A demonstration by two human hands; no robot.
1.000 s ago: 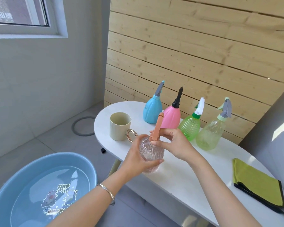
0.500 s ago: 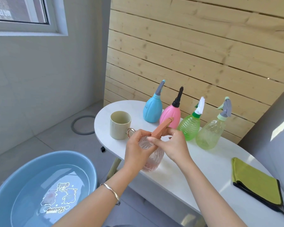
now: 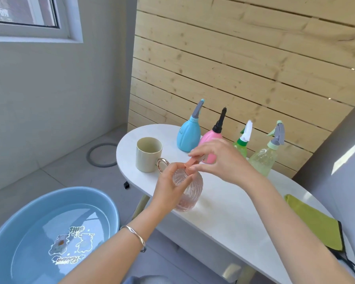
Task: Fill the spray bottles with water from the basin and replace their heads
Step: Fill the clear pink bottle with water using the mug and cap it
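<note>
Early, I judge: left hand [image 3: 168,187] grips the clear ribbed bottle [image 3: 190,191], right hand [image 3: 221,160] pinches its orange spray head [image 3: 190,165], while four capped bottles [image 3: 188,138] wait untouched behind.

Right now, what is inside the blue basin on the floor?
The blue basin holds water, and a cartoon print shows on its bottom. The left forearm covers part of its right rim, and the frame cuts off its near part.

Left hand [image 3: 168,187] round the ribbed bottle [image 3: 193,191]; right hand [image 3: 221,160] above, fingers [image 3: 201,153] in a pinch on the spray head [image 3: 189,163]
</note>
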